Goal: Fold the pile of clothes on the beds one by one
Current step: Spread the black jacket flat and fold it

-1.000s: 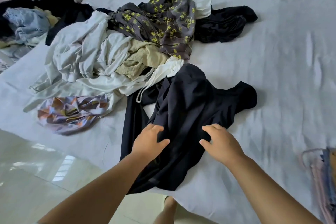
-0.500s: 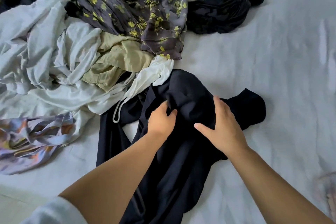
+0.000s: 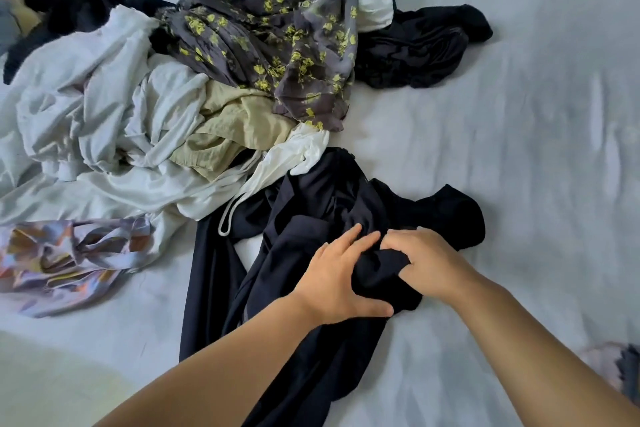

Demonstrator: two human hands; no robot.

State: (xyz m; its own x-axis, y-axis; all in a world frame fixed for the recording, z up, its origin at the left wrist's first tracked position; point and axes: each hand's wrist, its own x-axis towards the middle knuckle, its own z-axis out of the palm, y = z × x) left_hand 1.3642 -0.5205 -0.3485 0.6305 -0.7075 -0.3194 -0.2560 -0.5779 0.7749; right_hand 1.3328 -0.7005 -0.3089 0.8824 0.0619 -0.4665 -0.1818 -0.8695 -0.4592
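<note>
Both hands bunch the dark garment [image 3: 311, 218] on the bed [image 3: 519, 149], right hand [image 3: 427, 262] clamped on a fold, left hand [image 3: 337, 279] gripping beside it, likely to separate it from the pile [image 3: 173, 121] beyond.

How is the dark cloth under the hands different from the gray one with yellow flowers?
The dark garment is plain, while the gray flowered garment has yellow blossoms. The dark garment lies apart at the near edge of the pile, held by the left hand and right hand; the flowered one sits untouched atop it. Both are crumpled and unfolded.
</note>
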